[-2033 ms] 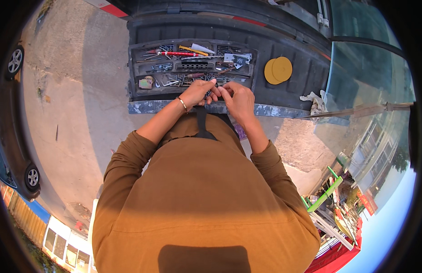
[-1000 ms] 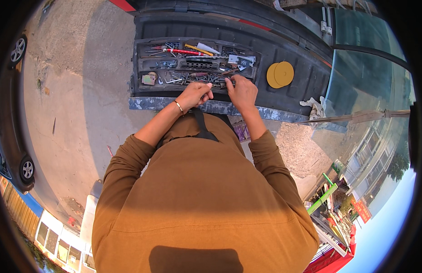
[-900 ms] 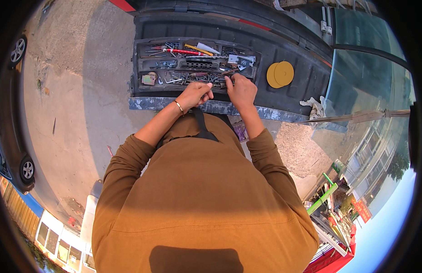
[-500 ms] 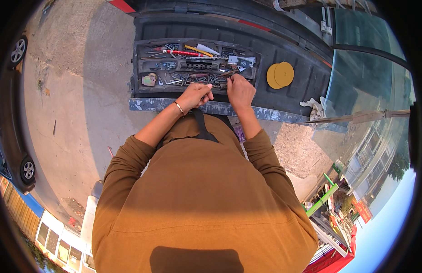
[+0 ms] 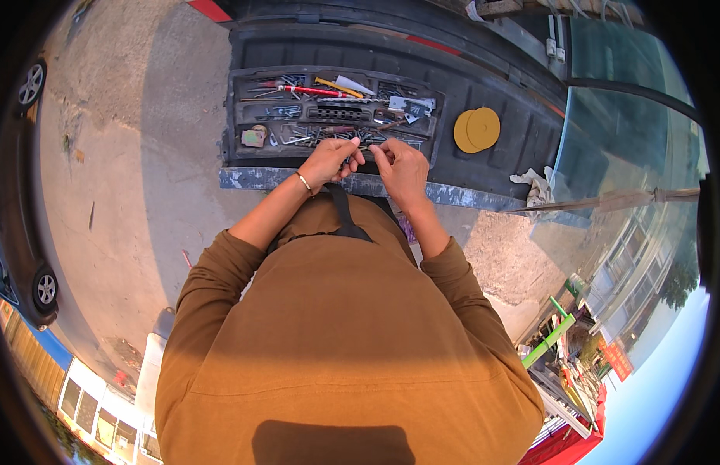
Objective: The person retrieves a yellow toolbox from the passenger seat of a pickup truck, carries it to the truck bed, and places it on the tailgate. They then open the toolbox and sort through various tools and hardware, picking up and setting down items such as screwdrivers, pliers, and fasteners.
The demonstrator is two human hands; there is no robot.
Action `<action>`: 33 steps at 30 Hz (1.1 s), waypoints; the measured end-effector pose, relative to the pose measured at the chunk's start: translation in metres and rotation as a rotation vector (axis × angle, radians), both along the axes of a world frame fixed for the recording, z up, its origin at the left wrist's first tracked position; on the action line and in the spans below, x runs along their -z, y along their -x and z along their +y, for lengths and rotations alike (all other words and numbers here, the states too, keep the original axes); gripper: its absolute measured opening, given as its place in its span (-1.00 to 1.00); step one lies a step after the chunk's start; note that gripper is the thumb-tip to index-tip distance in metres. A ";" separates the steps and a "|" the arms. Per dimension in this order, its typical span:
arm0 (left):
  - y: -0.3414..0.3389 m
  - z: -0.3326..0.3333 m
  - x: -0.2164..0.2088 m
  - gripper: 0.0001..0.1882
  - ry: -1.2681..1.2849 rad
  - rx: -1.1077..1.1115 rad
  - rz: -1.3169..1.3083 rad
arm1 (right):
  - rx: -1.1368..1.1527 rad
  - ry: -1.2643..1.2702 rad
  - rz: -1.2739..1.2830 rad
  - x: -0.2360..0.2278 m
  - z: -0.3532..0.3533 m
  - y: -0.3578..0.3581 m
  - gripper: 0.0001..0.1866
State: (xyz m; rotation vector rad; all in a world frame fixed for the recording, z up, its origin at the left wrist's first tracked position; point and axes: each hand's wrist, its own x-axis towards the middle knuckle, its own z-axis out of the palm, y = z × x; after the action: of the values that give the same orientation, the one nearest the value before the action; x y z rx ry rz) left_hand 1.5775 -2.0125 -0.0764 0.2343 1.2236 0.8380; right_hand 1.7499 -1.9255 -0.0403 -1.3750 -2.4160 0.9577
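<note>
**Fingertips meet over the near edge of a crowded tray**

A black ribbed truck bed (image 5: 523,136) serves as the workbench, and on it sits a long dark tray (image 5: 340,113) divided into compartments. The left hand (image 5: 329,161) is half curled, thumb toward forefinger; the right hand (image 5: 404,167) faces it, thumb and forefinger narrowed nearly to a pinch. A sliver of something may lie between their tips, but it is too small to tell what either holds. Two overlapping yellow discs (image 5: 478,129) lie to the right, well apart from both hands. Loose metal fasteners (image 5: 298,140) fill the compartment just beyond the fingertips.

Good handling here probably means working above the tray, so a dropped piece lands inside, bracing the left hand and letting the right fingertips pick lightly, clear of sharp points.
</note>
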 end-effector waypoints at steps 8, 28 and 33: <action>0.022 -0.024 -0.002 -0.58 -0.035 0.047 0.039 | -0.159 -0.041 0.070 0.024 0.003 -0.017 -0.86; 0.029 -0.033 -0.008 -0.63 -0.079 -0.013 0.122 | -0.174 0.097 -0.122 0.004 0.014 -0.029 -0.80; 0.030 -0.027 0.003 -0.60 -0.200 -0.093 0.275 | -0.122 0.109 -0.046 0.010 0.026 -0.046 -0.77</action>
State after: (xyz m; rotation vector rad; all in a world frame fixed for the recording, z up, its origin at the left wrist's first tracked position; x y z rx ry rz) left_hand 1.5474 -2.0397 -0.0796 0.4694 1.4156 1.0350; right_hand 1.7958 -1.8994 -0.0507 -1.3099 -2.5414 1.1138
